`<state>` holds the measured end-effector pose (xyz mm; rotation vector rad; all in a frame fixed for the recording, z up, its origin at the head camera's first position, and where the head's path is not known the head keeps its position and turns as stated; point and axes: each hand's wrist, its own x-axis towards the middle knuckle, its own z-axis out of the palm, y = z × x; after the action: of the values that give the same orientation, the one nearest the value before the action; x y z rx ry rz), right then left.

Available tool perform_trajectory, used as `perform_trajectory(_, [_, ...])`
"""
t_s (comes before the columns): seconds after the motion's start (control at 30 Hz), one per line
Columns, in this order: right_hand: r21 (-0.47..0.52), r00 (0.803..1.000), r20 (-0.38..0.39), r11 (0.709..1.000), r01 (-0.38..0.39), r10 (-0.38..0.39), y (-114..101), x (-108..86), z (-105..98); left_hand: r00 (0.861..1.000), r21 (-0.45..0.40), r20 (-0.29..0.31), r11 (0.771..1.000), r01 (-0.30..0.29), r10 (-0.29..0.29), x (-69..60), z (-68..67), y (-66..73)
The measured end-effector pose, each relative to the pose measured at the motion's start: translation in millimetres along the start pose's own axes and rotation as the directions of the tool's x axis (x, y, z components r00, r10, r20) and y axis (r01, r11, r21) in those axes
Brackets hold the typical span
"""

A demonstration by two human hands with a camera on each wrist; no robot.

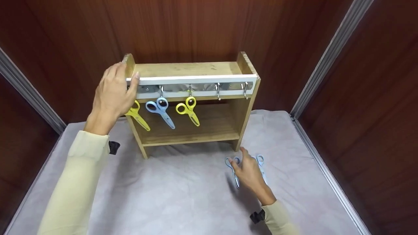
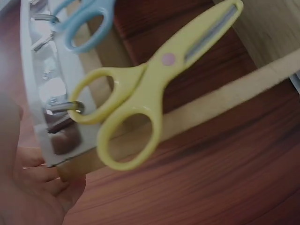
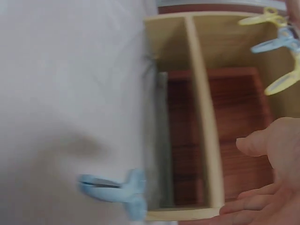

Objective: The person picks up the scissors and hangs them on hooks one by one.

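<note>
Hovering by blue scissors [image 1: 235,179] amid roomy cloth [image 1: 176,195], right hand [image 1: 250,172] is spread, empty; left hand [image 1: 111,93] grips shelf's edge [image 1: 130,62].

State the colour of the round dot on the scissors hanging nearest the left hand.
The dot is pink, seen best in the left wrist view.

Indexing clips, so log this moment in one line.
left hand: holds shelf | right hand: empty, near blue scissors | three hanging scissors
</note>
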<state>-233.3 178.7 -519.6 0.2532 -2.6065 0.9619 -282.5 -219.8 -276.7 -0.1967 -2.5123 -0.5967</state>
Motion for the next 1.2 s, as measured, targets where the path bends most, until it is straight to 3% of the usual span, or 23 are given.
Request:
perform_trajectory(0.17, [-0.058, 1.000, 0.017, 0.998, -0.018, 0.019, 14.3, -2.1, 18.1, 0.998, 0.019, 0.053, 0.999, 0.028, -0.029, 1.5, 2.5, -5.4])
perform_trajectory(0.47, [-0.132, 0.992, 0.096, 0.989, -0.068, 0.081, 28.3, -6.8, 39.5, 0.999, 0.057, 0.046, 0.998, 0.007, -0.009, -3.2, 6.5, -9.9])
perform_trajectory(0.67, [-0.201, 0.995, 0.082, 0.979, -0.036, 0.054, 32.8, -10.0, 49.3, 0.997, 0.064, 0.068, 0.998, 0.015, -0.019, -2.6, 7.2, -7.4])
perform_trajectory(0.8, [-0.277, 0.989, 0.134, 0.960, -0.026, 0.065, 35.5, -12.3, 53.2, 0.997, 0.054, 0.076, 0.998, 0.020, -0.024, -1.7, 9.7, -6.9])
perform_trajectory(0.97, [-0.405, 0.984, 0.174, 0.914, 0.027, 0.048, 34.8, -12.4, 55.0, 0.997, 0.042, 0.072, 0.999, 0.028, -0.031, -1.3, 10.6, -7.3])
perform_trajectory(1.07, [-0.500, 0.989, 0.145, 0.861, 0.096, -0.026, 34.4, -10.6, 56.1, 0.997, 0.041, 0.070, 0.999, 0.034, -0.037, -1.0, 9.9, -7.4])
perform_trajectory(1.2, [-0.581, 0.990, 0.114, 0.803, 0.135, -0.084, 31.8, -7.9, 57.6, 0.996, 0.036, 0.083, 0.999, 0.042, -0.044, -0.3, 9.1, -7.5])
